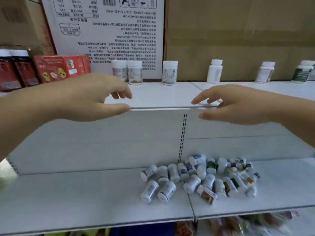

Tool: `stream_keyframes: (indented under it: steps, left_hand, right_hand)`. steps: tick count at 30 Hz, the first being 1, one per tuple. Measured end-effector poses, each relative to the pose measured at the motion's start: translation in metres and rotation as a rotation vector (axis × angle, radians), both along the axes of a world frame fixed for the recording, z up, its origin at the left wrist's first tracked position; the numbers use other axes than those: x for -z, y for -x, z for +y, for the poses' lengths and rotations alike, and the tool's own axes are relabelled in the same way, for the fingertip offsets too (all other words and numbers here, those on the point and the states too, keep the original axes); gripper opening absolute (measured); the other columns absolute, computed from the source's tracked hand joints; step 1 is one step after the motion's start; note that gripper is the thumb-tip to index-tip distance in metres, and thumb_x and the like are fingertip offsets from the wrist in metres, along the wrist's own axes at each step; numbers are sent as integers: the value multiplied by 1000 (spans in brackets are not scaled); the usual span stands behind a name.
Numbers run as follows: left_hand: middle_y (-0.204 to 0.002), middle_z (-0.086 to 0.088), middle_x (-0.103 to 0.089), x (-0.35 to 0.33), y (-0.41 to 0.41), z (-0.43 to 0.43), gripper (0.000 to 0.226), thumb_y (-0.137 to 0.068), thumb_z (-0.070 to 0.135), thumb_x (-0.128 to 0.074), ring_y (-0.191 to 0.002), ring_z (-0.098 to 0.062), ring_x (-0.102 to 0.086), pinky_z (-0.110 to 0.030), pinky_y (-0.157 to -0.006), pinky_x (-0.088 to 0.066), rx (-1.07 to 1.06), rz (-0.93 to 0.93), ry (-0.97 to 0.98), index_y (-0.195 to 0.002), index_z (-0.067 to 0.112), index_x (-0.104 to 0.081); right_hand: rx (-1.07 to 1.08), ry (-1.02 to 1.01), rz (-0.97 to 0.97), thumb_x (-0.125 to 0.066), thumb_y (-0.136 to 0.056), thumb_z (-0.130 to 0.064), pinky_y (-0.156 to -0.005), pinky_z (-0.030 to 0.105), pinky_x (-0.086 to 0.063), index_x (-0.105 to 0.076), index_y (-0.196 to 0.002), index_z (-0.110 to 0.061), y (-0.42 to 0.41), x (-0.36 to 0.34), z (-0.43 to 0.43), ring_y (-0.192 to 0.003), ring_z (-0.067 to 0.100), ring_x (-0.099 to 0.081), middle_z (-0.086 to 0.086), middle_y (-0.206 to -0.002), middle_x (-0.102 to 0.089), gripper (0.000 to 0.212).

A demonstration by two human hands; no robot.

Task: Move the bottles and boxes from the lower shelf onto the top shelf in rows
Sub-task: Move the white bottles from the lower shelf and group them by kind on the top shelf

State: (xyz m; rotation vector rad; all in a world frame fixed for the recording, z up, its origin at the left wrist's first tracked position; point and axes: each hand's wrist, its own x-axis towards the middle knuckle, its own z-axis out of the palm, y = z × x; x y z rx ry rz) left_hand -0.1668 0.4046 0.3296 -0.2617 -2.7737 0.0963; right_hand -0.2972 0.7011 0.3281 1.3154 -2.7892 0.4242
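Note:
Several small white bottles [199, 178] lie in a heap on the lower shelf [85, 193], right of its middle. On the top shelf [158, 94] stand white bottles in a row: two side by side [127, 72], one [169, 72], one [214, 70] and two more further right [265, 72]. Red boxes [63, 67] and dark red bottles [15, 72] stand at the top shelf's left. My left hand [81, 97] and my right hand [238, 104] hover at the top shelf's front edge, fingers loosely spread, holding nothing.
A white printed carton [109, 31] and a brown cardboard box [238, 36] stand behind the top shelf's row. A slotted upright [183, 133] divides the back panel. Colourful packages [238, 225] show blurred on a shelf below.

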Motion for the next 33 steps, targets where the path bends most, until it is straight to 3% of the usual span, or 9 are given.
stream_keyframes:
  steps: [2,7,11,15,18,21,24,29,33]
  left_hand:
    - [-97,23,-58,12,-13,17,55,-81,75,-33,-91,7,-57,-25,-77,-51,63,69,16,-111,37,-59]
    - [-91,16,-56,71,-35,47,51,-85,64,-38,-80,-6,-61,-30,-70,-52,98,48,17,-109,27,-63]
    - [-107,16,-59,127,-30,46,59,-82,70,-28,-96,-5,-60,-30,-83,-51,-52,-144,-30,-119,34,-57]
    - [-126,12,-55,181,-6,33,45,-93,55,-43,-114,-11,-56,-31,-93,-46,-252,-297,-16,-130,31,-50]
    - [-133,6,-53,230,16,23,45,-96,48,-45,-120,-17,-53,-31,-95,-44,-307,-331,-25,-135,27,-49]
    - [-136,4,-52,283,41,17,46,-95,45,-47,-122,-17,-50,-30,-96,-43,-324,-460,-163,-136,25,-49]
    - [-139,1,-51,332,68,13,47,-95,44,-50,-123,-19,-51,-31,-96,-43,-358,-536,-340,-136,23,-49]
    - [-140,-7,-53,398,110,8,66,-90,56,-53,-121,-25,-55,-36,-96,-45,-468,-574,-634,-142,16,-42]
    - [-130,-10,-59,434,130,11,74,-87,61,-53,-111,-28,-59,-34,-80,-45,-495,-607,-779,-141,14,-37]
  right_hand:
    - [-12,3,21,-56,-81,-51,-98,27,-43,-58,-125,-41,-16,7,25,-112,1,-52,-20,-119,-55,45]
    - [-26,29,-11,-51,-76,-55,-93,27,-46,-58,-121,-43,-34,38,67,-106,-3,-53,-22,-117,-56,47]
    - [-4,-5,-86,-55,-84,-49,-93,29,-49,-58,-121,-40,-21,86,72,-104,-3,-54,-22,-113,-58,39]
    - [60,-48,-155,-61,-88,-38,-86,28,-50,-59,-121,-33,10,152,57,-98,5,-61,-22,-99,-60,33]
    - [42,-177,-104,-59,-90,-37,-88,32,-48,-56,-127,-31,33,210,35,-106,14,-59,-11,-118,-62,38]
    - [-55,-305,-109,-58,-90,-34,-96,36,-45,-52,-134,-29,54,268,6,-121,19,-52,-4,-132,-55,44]
    - [-66,-345,-176,-57,-91,-36,-97,29,-41,-49,-137,-29,70,325,-28,-121,18,-51,-3,-135,-53,47]
    - [276,-212,-445,-52,-92,-49,-91,34,-47,-43,-134,-15,93,406,-86,-111,30,-59,13,-126,-60,54]
    - [541,36,-631,-58,-84,-60,-81,32,-44,-40,-132,-8,100,440,-113,-105,30,-58,13,-120,-57,72]
